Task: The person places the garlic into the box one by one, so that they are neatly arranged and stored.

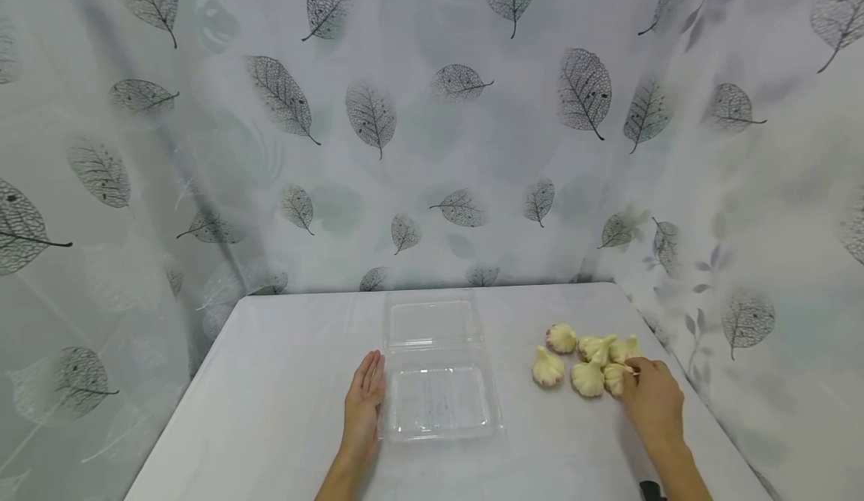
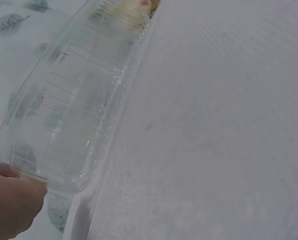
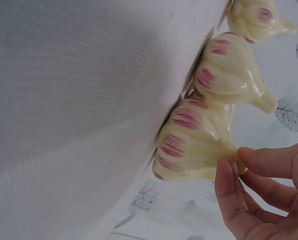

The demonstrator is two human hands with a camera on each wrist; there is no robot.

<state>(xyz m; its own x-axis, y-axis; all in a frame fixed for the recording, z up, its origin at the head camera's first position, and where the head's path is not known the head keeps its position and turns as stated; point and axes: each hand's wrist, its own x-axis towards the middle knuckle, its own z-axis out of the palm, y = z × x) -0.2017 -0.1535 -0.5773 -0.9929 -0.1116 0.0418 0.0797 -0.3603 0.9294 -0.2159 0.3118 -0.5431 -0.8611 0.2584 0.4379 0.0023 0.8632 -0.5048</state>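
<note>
A clear plastic clamshell box (image 1: 442, 435) lies with its lid (image 1: 432, 325) folded back on the white table. My left hand (image 1: 364, 403) rests along the box's left side, fingers straight; in the left wrist view, the hand (image 2: 13, 205) touches the end of the box (image 2: 71, 120). To the right, my right hand (image 1: 653, 403) pinches the stem of a garlic bulb (image 1: 615, 379) at the near right of a group. Close up, the thumb and fingers of the right hand (image 3: 264, 192) meet around the stem of that pale, pink-streaked bulb (image 3: 189, 142), which sits against the tabletop.
Several other garlic bulbs (image 1: 587, 379) sit close together right of the box, one bulb (image 1: 548, 367) slightly apart at the left. A white table (image 1: 270, 381) carries everything. Leaf-print curtains (image 1: 432, 148) hang behind and at both sides. A small black object (image 1: 651, 490) shows beside the right forearm.
</note>
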